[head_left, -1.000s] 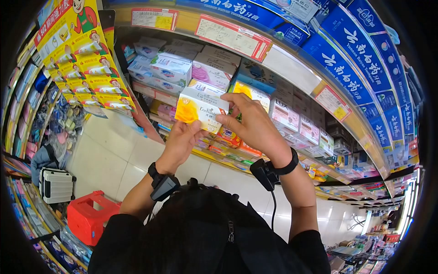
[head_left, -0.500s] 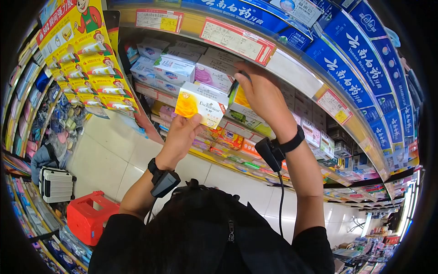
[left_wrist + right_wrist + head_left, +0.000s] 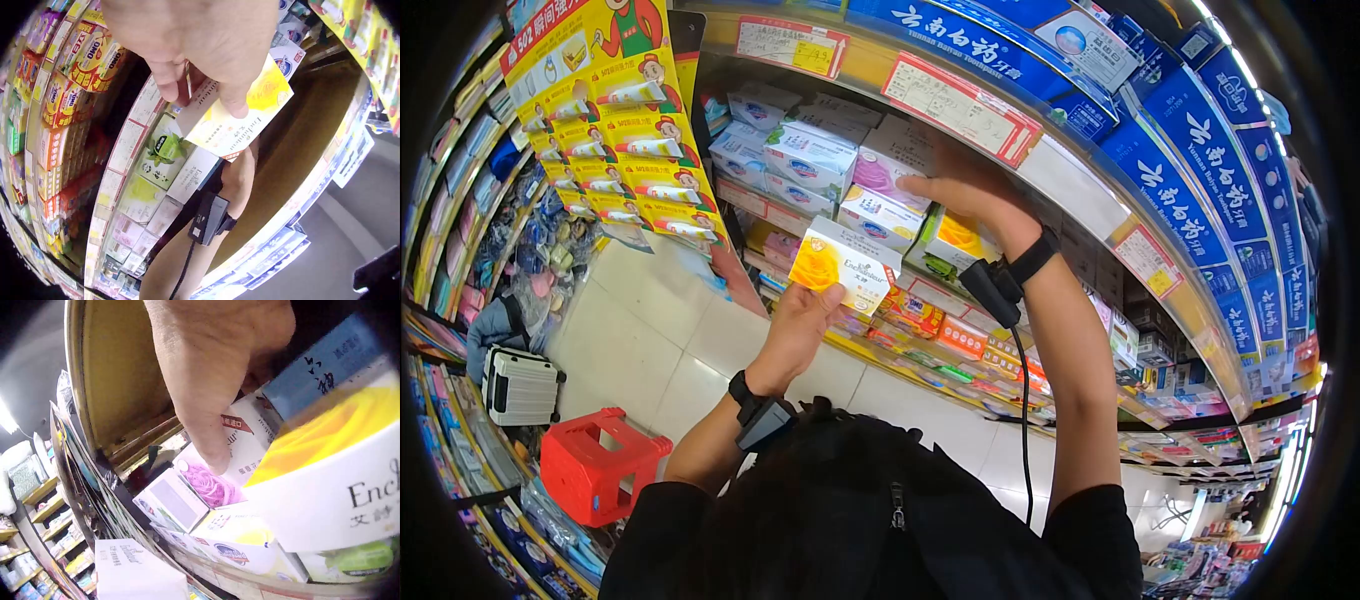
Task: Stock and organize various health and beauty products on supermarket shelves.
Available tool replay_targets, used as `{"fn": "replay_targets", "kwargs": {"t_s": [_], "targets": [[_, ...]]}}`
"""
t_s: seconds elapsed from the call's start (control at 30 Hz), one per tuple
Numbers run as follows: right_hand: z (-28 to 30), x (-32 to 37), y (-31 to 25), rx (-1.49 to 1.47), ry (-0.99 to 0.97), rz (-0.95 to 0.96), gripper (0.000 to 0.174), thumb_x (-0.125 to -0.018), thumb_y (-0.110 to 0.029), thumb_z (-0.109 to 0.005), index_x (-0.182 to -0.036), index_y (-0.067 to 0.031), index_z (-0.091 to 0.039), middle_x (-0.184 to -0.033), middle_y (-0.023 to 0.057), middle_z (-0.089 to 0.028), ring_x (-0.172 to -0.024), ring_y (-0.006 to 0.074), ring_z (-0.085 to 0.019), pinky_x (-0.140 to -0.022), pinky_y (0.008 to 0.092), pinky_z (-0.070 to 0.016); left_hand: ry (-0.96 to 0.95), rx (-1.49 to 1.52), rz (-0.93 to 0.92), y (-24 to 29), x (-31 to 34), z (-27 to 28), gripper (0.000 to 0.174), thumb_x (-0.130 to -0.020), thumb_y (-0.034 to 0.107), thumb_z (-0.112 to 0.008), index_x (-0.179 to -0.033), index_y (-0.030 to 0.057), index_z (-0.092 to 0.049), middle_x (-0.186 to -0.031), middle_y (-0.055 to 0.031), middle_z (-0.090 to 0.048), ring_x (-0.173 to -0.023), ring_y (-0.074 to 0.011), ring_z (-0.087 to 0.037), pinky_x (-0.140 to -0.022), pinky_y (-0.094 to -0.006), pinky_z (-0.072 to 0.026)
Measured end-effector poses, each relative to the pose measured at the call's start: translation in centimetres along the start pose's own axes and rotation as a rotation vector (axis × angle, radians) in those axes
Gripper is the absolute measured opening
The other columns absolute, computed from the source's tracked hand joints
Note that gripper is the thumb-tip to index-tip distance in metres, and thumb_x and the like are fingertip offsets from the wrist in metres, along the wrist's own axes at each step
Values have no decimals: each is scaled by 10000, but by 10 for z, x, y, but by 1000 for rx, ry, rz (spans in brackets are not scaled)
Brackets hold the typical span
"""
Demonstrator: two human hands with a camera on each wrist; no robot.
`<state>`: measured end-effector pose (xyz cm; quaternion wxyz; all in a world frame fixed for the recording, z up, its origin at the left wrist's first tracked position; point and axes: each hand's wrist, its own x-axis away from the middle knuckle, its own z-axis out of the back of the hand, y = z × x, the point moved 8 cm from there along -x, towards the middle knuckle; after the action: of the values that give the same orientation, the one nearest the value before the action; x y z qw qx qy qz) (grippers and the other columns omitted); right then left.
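Note:
My left hand (image 3: 798, 335) holds a small white Enchanteur box (image 3: 845, 272) with a yellow rose by its lower edge, thumb on the front, out in front of the shelf. Reaching into the shelf, my right hand (image 3: 985, 195) lays its thumb on the front of a purple-rose Enchanteur box (image 3: 212, 484). Its other fingers are hidden behind, so I cannot tell whether they grip that box. Close below this hand on the shelf stands another yellow-rose box (image 3: 325, 481), in front of a blue box (image 3: 325, 369).
Blue-and-white boxes (image 3: 808, 160) are stacked left of the purple-rose one. A shelf edge with price tags (image 3: 960, 105) overhangs the right hand. Yellow glue cards (image 3: 640, 130) hang at the left. A red stool (image 3: 600, 465) and a silver suitcase (image 3: 522, 385) stand on the floor.
My right hand has left the box held by the left hand and moved into the shelf, then left to the purple-rose box. The left hand keeps its box.

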<state>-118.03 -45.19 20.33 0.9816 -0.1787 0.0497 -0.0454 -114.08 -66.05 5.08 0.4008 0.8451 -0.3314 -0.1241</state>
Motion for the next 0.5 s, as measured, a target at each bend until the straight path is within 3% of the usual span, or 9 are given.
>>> {"fn": "replay_targets", "kwargs": {"t_s": [0.07,0.17,0.37,0.5], "targets": [[2,3,3,-192,11,-37,927,-798,-540,-683,-1468,-14,-316,-1502,240,-328,-1405,335,-308,-1140,384,-266,8,1,-9,1,0,3,345,-964,124,-588,-1282,34,-490,-1198,-64,-613,-1062,-163,-612,-925,-308,-496],[6,3,-5,-219,-73,-54,911,-807,-534,-676,-1464,-13,-319,-1483,234,-360,-1391,326,-332,-1132,375,-278,8,17,-22,6,2,-1,350,-963,128,-593,-1285,35,-491,-1208,-67,-608,-1085,-161,-604,-927,-310,-494],[7,3,-3,-10,9,-29,895,-806,-517,-688,-1460,-22,-328,-1486,220,-363,-1381,312,-350,-1126,359,-288,-1,-21,17,4,-3,-4,367,-962,138,-595,-1298,45,-480,-1239,-64,-595,-1113,-162,-591,-927,-327,-490],[8,13,-5,-85,76,-17,813,-829,-475,-685,-1423,-6,-386,-1447,234,-409,-1352,346,-382,-1099,375,-324,-39,-40,9,8,-10,-14,374,-961,145,-597,-1300,49,-473,-1240,-61,-594,-1120,-164,-586,-934,-343,-485]]}}
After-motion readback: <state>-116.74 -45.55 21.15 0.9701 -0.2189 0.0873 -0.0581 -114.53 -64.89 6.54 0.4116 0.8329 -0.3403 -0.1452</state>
